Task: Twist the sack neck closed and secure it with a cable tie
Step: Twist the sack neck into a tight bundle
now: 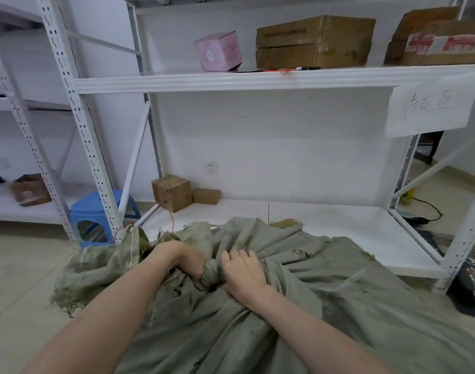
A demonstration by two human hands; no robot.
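A: Where does the burlap sack lie?
B: Slumped on the floor, with its frayed mouth resting against the lowest shelf of a white rack.
A: And the sack neck?
B: Twisted into a tight knob between the two hands.
A: State of each grip?
B: The left hand is clenched round the knob from the left. The right hand grasps it from the right, fingers curled over the gathered cloth. A pale strip lies on the sack, near the right hand.
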